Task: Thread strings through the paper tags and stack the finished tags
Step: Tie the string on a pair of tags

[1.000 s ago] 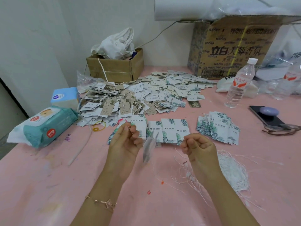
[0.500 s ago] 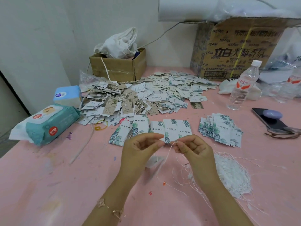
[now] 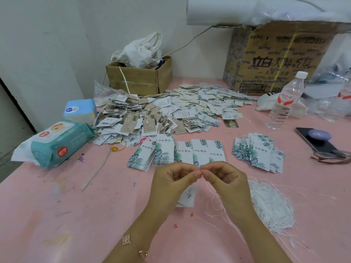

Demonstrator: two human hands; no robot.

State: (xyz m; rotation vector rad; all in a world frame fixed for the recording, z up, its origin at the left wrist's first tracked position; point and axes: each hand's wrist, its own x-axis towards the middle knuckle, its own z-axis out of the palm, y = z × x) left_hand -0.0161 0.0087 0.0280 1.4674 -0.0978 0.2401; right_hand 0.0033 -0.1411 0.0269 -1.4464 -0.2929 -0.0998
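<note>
Beneath fingers (image 3: 197,174) pinching string (image 3: 207,187), tag (image 3: 188,196), apparently dangling

Blurred white tag (image 3: 187,196) dangles on thin white string (image 3: 207,187); string bundle (image 3: 269,204) lies right; leaf-print tag stacks (image 3: 178,152) rowed behind, strung tag heap (image 3: 152,118) beyond.

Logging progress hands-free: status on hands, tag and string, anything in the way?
Left hand and right hand fingertips together, pinching white string. Tag below left hand. Loose string pile right of right hand, not blocking.

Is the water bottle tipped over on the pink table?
No, the water bottle stands upright on the table, with its white cap on top.
</note>
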